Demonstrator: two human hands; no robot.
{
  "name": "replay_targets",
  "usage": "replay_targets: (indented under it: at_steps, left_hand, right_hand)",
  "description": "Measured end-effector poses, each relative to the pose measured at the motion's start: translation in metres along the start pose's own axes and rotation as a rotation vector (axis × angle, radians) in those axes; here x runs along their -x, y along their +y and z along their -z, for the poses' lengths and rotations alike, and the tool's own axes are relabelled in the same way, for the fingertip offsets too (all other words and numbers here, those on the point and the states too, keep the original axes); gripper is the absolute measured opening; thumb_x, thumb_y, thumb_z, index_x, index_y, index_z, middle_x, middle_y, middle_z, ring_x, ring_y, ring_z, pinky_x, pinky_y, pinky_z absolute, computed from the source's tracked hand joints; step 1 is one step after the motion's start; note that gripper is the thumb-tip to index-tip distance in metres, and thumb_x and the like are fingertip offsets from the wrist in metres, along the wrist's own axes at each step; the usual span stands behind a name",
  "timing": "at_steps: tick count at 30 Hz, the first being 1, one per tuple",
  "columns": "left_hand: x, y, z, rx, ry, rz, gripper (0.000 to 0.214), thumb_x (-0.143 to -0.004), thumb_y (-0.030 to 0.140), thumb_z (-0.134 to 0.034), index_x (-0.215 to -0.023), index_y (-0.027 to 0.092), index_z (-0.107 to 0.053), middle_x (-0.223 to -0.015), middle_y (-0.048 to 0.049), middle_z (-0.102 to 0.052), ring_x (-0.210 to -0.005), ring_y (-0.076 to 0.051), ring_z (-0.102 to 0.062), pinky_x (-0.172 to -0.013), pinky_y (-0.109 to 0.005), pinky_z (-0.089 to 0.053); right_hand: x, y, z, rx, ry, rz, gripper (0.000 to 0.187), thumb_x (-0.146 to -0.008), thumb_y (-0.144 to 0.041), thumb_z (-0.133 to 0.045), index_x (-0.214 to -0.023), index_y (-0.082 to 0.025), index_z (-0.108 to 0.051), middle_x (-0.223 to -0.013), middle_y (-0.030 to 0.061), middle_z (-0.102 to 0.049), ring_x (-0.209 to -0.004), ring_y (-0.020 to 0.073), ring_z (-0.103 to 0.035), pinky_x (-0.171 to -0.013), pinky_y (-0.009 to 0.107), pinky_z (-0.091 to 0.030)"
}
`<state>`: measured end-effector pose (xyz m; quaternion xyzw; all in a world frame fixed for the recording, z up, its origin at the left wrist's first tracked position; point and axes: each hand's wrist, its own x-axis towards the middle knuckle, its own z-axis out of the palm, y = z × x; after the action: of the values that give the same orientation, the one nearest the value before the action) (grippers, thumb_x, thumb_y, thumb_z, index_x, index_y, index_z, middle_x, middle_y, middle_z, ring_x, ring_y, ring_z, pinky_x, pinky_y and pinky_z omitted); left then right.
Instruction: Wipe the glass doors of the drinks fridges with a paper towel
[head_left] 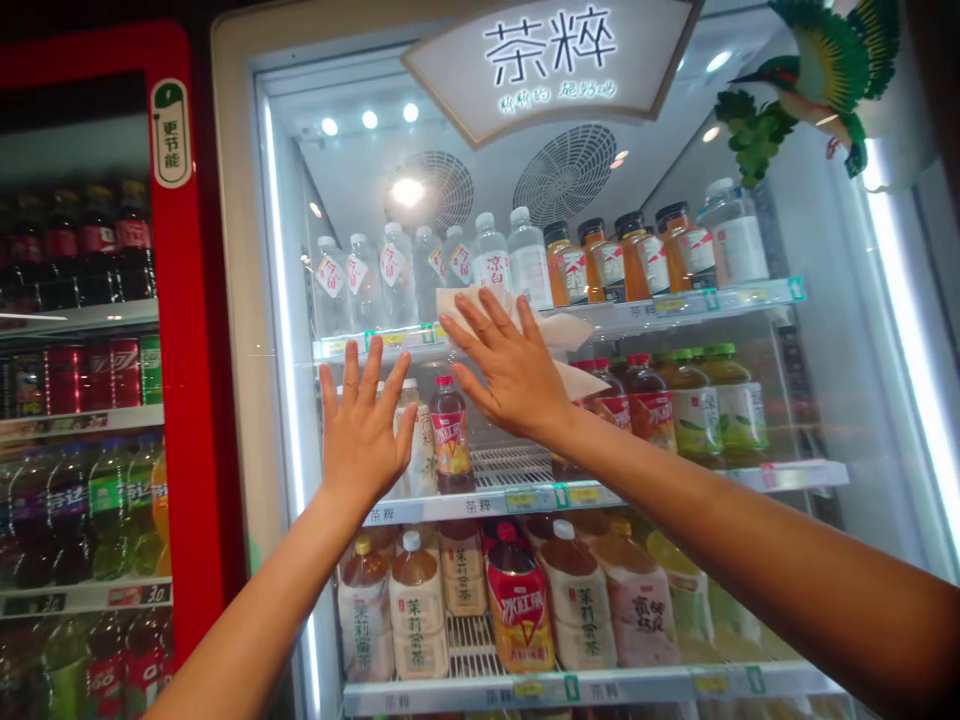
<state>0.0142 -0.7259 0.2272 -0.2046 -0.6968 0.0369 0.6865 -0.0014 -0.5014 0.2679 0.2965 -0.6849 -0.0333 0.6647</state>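
Note:
My right hand [510,370] lies flat, fingers spread, pressing a white paper towel [559,335] against the glass door [810,400] of a white drinks fridge. My left hand [365,430] is flat on the same glass a little lower and to the left, fingers spread, with nothing in it. Behind the glass stand rows of bottles: clear water bottles [491,262] and orange drinks [637,255] on the top shelf, a red-labelled tea bottle [448,435] and green-capped bottles [712,400] on the middle shelf, large tea bottles [517,600] below.
A red fridge [187,400] with dark and green soda bottles [105,500] stands directly to the left. A sign with white characters [551,55] and a bird sticker [817,70] sit high on the white fridge door. A bright light strip [907,330] runs down its right side.

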Motion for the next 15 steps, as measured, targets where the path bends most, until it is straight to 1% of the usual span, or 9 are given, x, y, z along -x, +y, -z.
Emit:
replay_targets:
  at_steps: [4,8,11,12,13,15]
  left_hand:
    - [0.004,-0.014,0.002,0.022,0.007,0.005,0.066,-0.099,0.039,-0.048,-0.16,0.031,-0.025,-0.17,-0.0068,-0.017,-0.159,-0.031,-0.004,-0.127,-0.067,-0.006]
    - [0.004,-0.016,0.003,0.025,0.011,0.007,0.065,-0.099,0.039,-0.047,-0.16,0.03,-0.026,-0.171,-0.0074,-0.016,-0.159,-0.031,-0.003,-0.127,-0.066,-0.006]
    - [0.0,-0.015,0.004,0.036,0.019,0.004,0.064,-0.099,0.04,-0.047,-0.159,0.031,-0.027,-0.17,-0.0072,-0.017,-0.159,-0.032,-0.004,-0.127,-0.066,-0.006]
    - [-0.002,-0.014,0.003,0.041,0.024,0.005,0.064,-0.099,0.04,-0.047,-0.159,0.032,-0.026,-0.17,-0.0068,-0.017,-0.159,-0.032,-0.005,-0.127,-0.067,-0.006]
    - [-0.003,-0.011,0.002,0.047,0.03,0.006,0.065,-0.099,0.04,-0.047,-0.16,0.032,-0.026,-0.17,-0.0064,-0.017,-0.159,-0.031,-0.005,-0.127,-0.067,-0.005]
    - [-0.007,-0.004,-0.001,0.061,0.04,0.011,0.065,-0.099,0.04,-0.047,-0.16,0.033,-0.024,-0.17,-0.0055,-0.018,-0.159,-0.031,-0.005,-0.127,-0.067,-0.005]
  right_hand:
    - [-0.008,-0.016,-0.006,-0.001,-0.048,0.076,0.063,-0.106,-0.05,-0.027,-0.164,-0.034,-0.007,-0.17,0.0005,-0.024,-0.159,0.0251,-0.013,-0.128,0.059,-0.011]
    - [-0.011,-0.023,-0.007,0.007,-0.04,0.033,0.063,-0.106,-0.051,-0.026,-0.164,-0.033,-0.009,-0.171,0.0009,-0.022,-0.16,0.0261,-0.011,-0.128,0.06,-0.01]
    - [-0.01,-0.019,-0.006,0.007,-0.085,0.133,0.065,-0.105,-0.053,-0.029,-0.164,-0.034,-0.008,-0.171,-0.0003,-0.022,-0.16,0.0242,-0.011,-0.129,0.058,-0.01]
    - [-0.009,-0.015,-0.005,0.009,-0.09,0.146,0.065,-0.105,-0.053,-0.028,-0.164,-0.033,-0.009,-0.171,-0.0003,-0.022,-0.159,0.0236,-0.012,-0.129,0.057,-0.01]
    - [-0.008,-0.011,-0.003,0.014,-0.08,0.124,0.064,-0.106,-0.052,-0.028,-0.164,-0.033,-0.01,-0.171,-0.0001,-0.022,-0.159,0.0236,-0.012,-0.129,0.057,-0.011]
    - [-0.003,0.0,0.0,0.026,-0.039,0.034,0.064,-0.106,-0.05,-0.028,-0.164,-0.034,-0.007,-0.171,0.0006,-0.021,-0.16,0.025,-0.011,-0.129,0.058,-0.011]
